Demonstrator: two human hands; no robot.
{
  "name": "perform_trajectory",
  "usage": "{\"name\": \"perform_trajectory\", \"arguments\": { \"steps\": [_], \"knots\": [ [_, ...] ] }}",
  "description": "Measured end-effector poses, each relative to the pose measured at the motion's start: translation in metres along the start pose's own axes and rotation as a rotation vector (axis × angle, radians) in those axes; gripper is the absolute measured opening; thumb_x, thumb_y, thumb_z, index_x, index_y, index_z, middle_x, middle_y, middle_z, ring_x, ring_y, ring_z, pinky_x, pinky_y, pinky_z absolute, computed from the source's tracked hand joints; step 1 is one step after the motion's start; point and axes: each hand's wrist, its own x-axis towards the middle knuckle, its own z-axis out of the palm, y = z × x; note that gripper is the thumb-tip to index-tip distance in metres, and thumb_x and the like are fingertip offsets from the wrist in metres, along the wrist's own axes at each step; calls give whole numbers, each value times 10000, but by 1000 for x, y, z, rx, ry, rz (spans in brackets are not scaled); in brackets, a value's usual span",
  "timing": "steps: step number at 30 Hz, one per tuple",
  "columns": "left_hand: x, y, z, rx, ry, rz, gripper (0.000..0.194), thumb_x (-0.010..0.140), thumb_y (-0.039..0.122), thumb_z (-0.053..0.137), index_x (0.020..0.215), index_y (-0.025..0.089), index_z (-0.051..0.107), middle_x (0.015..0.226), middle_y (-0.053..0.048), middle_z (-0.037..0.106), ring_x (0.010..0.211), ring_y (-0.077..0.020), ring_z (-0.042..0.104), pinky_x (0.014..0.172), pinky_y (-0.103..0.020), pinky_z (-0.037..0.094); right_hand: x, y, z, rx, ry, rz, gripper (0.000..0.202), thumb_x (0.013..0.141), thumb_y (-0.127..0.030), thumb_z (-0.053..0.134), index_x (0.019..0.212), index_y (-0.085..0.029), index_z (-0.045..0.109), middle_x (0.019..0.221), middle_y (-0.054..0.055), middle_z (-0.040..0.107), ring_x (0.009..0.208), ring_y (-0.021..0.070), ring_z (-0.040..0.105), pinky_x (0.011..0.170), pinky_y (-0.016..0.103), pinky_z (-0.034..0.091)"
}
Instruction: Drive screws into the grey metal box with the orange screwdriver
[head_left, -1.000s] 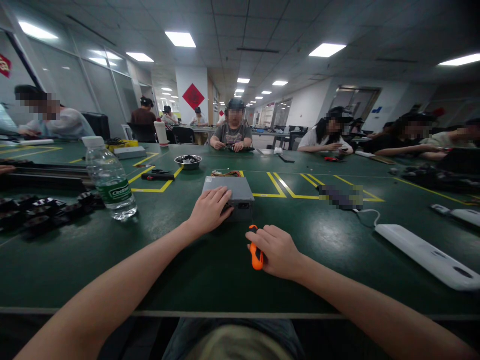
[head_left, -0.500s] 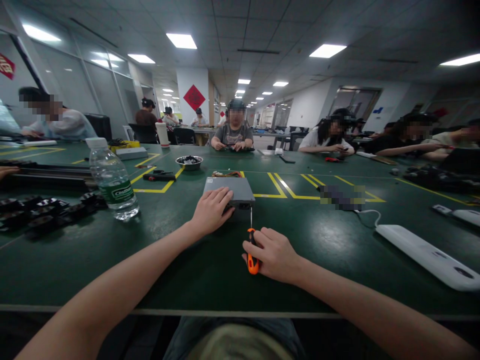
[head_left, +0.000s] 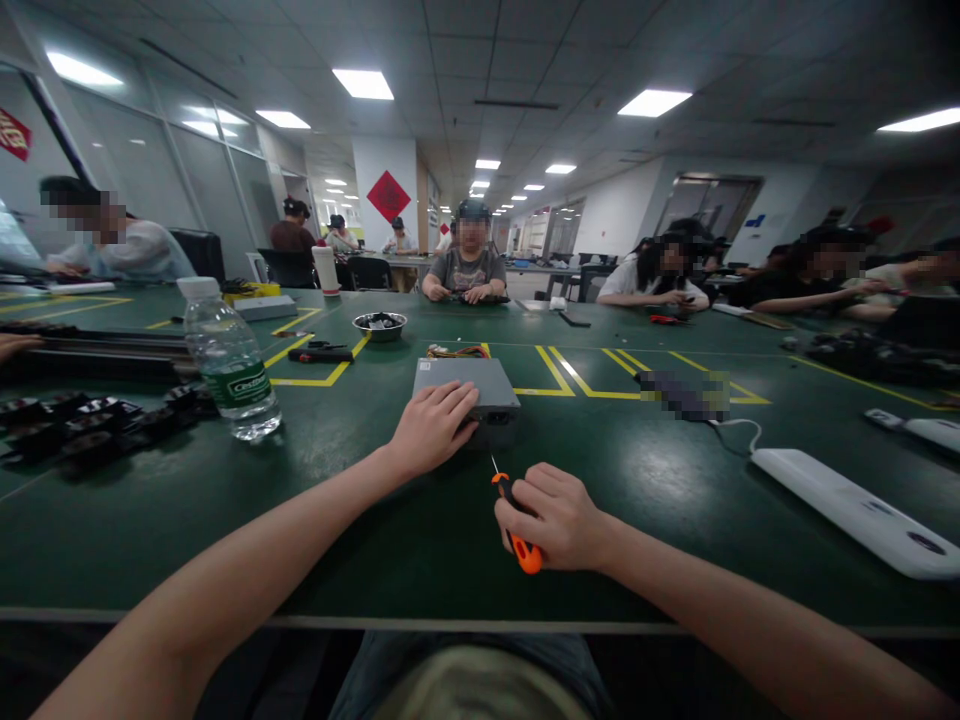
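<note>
Grey rectangular metal power-supply box (head_left: pixel 486 376) on my green table (head_left: pixel 375 560) looks rigid, fairly heavy; I'd grip its sides. My left hand (head_left: pixel 429 430) lies open over it, my right hand (head_left: pixel 561 518) closed round an orange-and-black-handled screwdriver (head_left: pixel 527 557).

The grey metal box (head_left: pixel 491 378) has slid slightly right and nearer the wearer, the left hand (head_left: pixel 433 428) going with it. The orange-and-black screwdriver (head_left: pixel 526 556) has dropped back from the box, its handle end swung right with the right hand (head_left: pixel 561 515).
</note>
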Motion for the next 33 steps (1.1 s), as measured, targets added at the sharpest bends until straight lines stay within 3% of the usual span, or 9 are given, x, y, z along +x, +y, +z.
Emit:
{"name": "perform_trajectory", "arguments": {
  "steps": [9, 33],
  "knots": [
    [1, -6, 1, -31, 21, 34, 390, 898, 334, 417, 1243, 164, 479, 1285, -84, 534, 1169, -217, 496, 935, -365, 398, -3, 7, 1, 2, -5, 88, 114, 824, -199, 479, 909, -180, 553, 685, 11, 507, 612, 136, 406, 577, 269, 326],
    [-1, -8, 3, -40, 51, 22, 394, 879, 321, 448, 1242, 171, 480, 1276, -84, 538, 1156, -212, 503, 936, -360, 400, -1, 5, 2, 45, -38, 125, 115, 805, -216, 482, 884, -176, 555, 705, 21, 520, 611, 135, 418, 566, 263, 320]
  ]
}}
